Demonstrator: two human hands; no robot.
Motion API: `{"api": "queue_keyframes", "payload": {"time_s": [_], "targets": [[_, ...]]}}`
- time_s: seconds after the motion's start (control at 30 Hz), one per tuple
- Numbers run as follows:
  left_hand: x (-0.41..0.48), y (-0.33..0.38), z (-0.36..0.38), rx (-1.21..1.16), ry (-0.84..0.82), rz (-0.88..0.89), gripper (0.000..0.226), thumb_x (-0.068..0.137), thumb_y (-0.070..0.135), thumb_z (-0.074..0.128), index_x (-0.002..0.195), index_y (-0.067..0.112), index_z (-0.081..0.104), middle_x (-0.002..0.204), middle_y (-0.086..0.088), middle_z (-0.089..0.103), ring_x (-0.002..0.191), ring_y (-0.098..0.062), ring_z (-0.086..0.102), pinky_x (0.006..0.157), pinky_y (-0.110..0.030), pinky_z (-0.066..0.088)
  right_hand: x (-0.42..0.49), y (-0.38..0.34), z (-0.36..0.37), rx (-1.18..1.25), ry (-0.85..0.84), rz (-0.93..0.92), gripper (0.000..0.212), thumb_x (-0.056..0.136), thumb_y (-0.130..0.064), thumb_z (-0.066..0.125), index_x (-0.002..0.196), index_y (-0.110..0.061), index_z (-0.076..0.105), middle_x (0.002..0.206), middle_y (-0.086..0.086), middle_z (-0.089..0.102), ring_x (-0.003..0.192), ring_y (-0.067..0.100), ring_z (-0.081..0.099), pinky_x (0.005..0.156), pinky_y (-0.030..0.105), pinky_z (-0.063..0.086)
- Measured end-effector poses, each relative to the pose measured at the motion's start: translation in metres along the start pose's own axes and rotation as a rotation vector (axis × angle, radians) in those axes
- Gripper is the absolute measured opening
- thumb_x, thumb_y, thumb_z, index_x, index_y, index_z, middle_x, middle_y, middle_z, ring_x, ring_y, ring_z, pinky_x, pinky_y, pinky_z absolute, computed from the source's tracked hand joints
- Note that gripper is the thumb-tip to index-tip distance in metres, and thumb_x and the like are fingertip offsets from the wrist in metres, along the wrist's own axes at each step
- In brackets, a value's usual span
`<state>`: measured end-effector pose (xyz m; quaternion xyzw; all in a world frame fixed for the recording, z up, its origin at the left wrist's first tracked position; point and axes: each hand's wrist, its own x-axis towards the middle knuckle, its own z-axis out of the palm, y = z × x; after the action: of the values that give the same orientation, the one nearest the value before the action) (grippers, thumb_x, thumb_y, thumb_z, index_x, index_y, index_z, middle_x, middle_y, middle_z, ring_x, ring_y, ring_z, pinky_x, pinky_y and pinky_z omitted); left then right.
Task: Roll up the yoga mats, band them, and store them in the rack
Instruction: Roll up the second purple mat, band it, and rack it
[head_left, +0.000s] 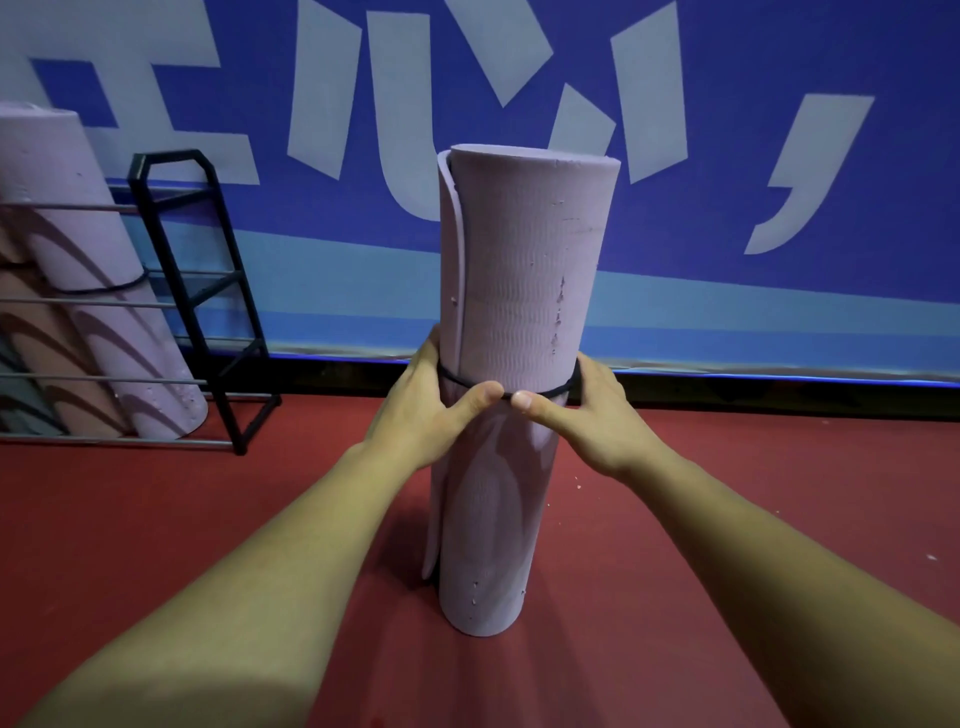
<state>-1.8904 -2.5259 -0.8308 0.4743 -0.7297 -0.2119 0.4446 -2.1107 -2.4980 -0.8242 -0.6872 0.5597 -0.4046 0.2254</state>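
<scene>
A rolled lilac yoga mat (524, 270) stands upright on the red floor in the middle of the view. A thin black band (558, 389) circles it about halfway up. My left hand (426, 405) grips the roll from the left, thumb on the band at the front. My right hand (587, 410) grips it from the right, thumb tip meeting the left thumb on the band. The outer flap of the mat gapes a little along the left side. At the left stands a black rack (202, 291) with silver rails, and a banded lilac mat (98, 270) leans inside it.
A blue wall banner (727, 156) with pale lettering runs behind the mat, a dark skirting strip below it. Red floor (208, 519) stretches between me and the rack. A peach-coloured roll (31, 332) also lies in the rack, partly cut off by the left edge.
</scene>
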Motion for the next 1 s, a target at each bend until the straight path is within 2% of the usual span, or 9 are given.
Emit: {"api": "queue_keyframes", "payload": {"time_s": [0.17, 0.2, 0.27, 0.4, 0.47, 0.6, 0.73, 0.93, 1.0], "targets": [[0.003, 0.006, -0.002, -0.056, 0.034, 0.043, 0.105, 0.069, 0.079, 0.058, 0.153, 0.022, 0.032, 0.143, 0.006, 0.050, 0.128, -0.005, 0.047, 0.102, -0.023, 0.039, 0.002, 0.006, -0.001, 0.066, 0.013, 0.044, 0.120, 0.057, -0.089, 0.074, 0.156, -0.041, 0.026, 0.158, -0.010, 0.037, 0.148, 0.016, 0.032, 0.116, 0.050, 0.038], [0.005, 0.008, -0.002, -0.065, 0.049, 0.050, 0.105, 0.068, 0.078, 0.059, 0.152, 0.021, 0.033, 0.142, 0.005, 0.051, 0.126, -0.004, 0.048, 0.100, -0.021, 0.040, 0.004, 0.005, -0.001, 0.086, 0.015, 0.035, 0.119, 0.058, -0.089, 0.074, 0.156, -0.041, 0.027, 0.157, -0.009, 0.038, 0.148, 0.016, 0.033, 0.116, 0.050, 0.038], [0.005, 0.008, -0.001, -0.066, 0.048, 0.040, 0.108, 0.065, 0.079, 0.059, 0.152, 0.020, 0.032, 0.140, 0.006, 0.052, 0.124, -0.004, 0.049, 0.098, -0.020, 0.041, 0.007, 0.004, -0.001, 0.089, 0.001, -0.020, 0.096, 0.064, -0.088, 0.071, 0.145, -0.045, 0.042, 0.144, -0.011, 0.050, 0.139, 0.020, 0.043, 0.109, 0.051, 0.045], [0.002, 0.004, 0.002, -0.039, 0.036, -0.025, 0.116, 0.060, 0.084, 0.059, 0.153, 0.022, 0.029, 0.141, 0.002, 0.055, 0.127, -0.016, 0.054, 0.103, -0.037, 0.048, 0.005, 0.006, 0.004, 0.097, 0.004, -0.008, 0.076, 0.071, -0.085, 0.066, 0.134, -0.045, 0.052, 0.131, -0.017, 0.055, 0.130, 0.018, 0.049, 0.104, 0.044, 0.048], [0.003, 0.005, 0.002, -0.036, 0.031, -0.036, 0.119, 0.058, 0.085, 0.058, 0.154, 0.021, 0.028, 0.141, 0.002, 0.055, 0.127, -0.016, 0.054, 0.103, -0.038, 0.049, 0.007, 0.008, 0.005, 0.128, 0.000, -0.002, 0.074, 0.070, -0.085, 0.070, 0.131, -0.045, 0.055, 0.131, -0.010, 0.062, 0.127, 0.019, 0.055, 0.101, 0.046, 0.051], [-0.001, 0.004, 0.000, -0.021, 0.002, -0.049, 0.121, 0.056, 0.086, 0.058, 0.153, 0.020, 0.029, 0.138, 0.002, 0.056, 0.118, -0.013, 0.057, 0.093, -0.028, 0.046, 0.008, 0.008, 0.004, 0.137, -0.012, 0.006, 0.074, 0.070, -0.085, 0.070, 0.131, -0.046, 0.054, 0.131, -0.009, 0.063, 0.125, 0.019, 0.057, 0.100, 0.046, 0.052], [-0.006, 0.000, -0.001, -0.017, -0.031, -0.066, 0.126, 0.054, 0.094, 0.057, 0.154, 0.022, 0.030, 0.143, 0.004, 0.052, 0.127, -0.010, 0.050, 0.099, -0.025, 0.041, 0.006, 0.009, 0.004, 0.120, -0.051, -0.001, 0.080, 0.072, -0.087, 0.065, 0.138, -0.046, 0.048, 0.134, -0.007, 0.060, 0.127, 0.019, 0.055, 0.104, 0.049, 0.049], [-0.007, -0.001, -0.001, 0.000, 0.035, -0.043, 0.127, 0.056, 0.101, 0.048, 0.153, 0.021, 0.031, 0.146, 0.001, 0.051, 0.134, -0.017, 0.049, 0.108, -0.041, 0.046, 0.001, 0.004, 0.002, 0.122, -0.063, -0.021, 0.081, 0.067, -0.084, 0.073, 0.135, -0.051, 0.045, 0.136, -0.009, 0.058, 0.131, 0.016, 0.053, 0.106, 0.047, 0.048], [-0.006, 0.002, -0.002, -0.028, 0.084, -0.036, 0.130, 0.055, 0.101, 0.049, 0.154, 0.019, 0.030, 0.146, -0.001, 0.050, 0.133, -0.017, 0.050, 0.107, -0.042, 0.046, -0.001, -0.005, 0.000, 0.182, -0.030, -0.031, 0.079, 0.068, -0.078, 0.077, 0.135, -0.050, 0.044, 0.138, -0.013, 0.056, 0.130, 0.010, 0.054, 0.104, 0.040, 0.050]]}}
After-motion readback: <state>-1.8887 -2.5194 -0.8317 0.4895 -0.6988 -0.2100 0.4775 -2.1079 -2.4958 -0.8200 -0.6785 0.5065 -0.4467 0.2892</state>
